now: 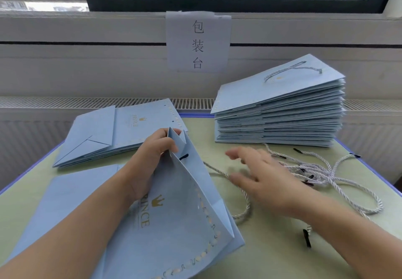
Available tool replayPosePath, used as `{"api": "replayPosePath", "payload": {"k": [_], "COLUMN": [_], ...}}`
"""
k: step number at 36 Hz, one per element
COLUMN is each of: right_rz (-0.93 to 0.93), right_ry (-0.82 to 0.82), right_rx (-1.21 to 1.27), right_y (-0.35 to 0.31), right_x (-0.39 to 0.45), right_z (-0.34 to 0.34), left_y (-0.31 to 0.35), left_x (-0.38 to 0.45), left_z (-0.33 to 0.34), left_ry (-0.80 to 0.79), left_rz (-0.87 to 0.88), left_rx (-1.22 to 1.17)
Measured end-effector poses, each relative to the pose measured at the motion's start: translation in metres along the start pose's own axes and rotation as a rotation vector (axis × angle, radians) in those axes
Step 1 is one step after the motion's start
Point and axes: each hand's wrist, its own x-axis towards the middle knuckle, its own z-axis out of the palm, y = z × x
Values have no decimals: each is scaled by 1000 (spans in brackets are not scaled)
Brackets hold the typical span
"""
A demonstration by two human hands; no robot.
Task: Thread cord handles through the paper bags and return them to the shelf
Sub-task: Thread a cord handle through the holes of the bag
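While the left hand pinches the bag mouth at centre frame, the spread, empty right hand must pick a cord.

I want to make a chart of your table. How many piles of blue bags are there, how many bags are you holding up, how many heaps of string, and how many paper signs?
Piles of blue bags: 2, a tall pile and a low pile
Bag held up by the left hand: 1
Heaps of string: 1
Paper signs: 1
Total: 5
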Motion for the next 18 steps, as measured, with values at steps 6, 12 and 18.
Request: {"api": "replayPosePath", "payload": {"k": [6, 12, 18], "right_rz": [-63, 168, 336], "right_ry": [13, -180, -318], "right_rx": [-115, 1138, 1256], "right_y": [-11, -19, 11], "right_x": [11, 0, 3], "right_z": [15, -5, -37], "left_y": [-1, -2, 0], "left_x": [0, -1, -3], "left_z": [0, 3, 6], "left_ry": [3, 11, 30], "left_rz": [21, 32, 45], "left_rx": [-16, 28, 88]}}
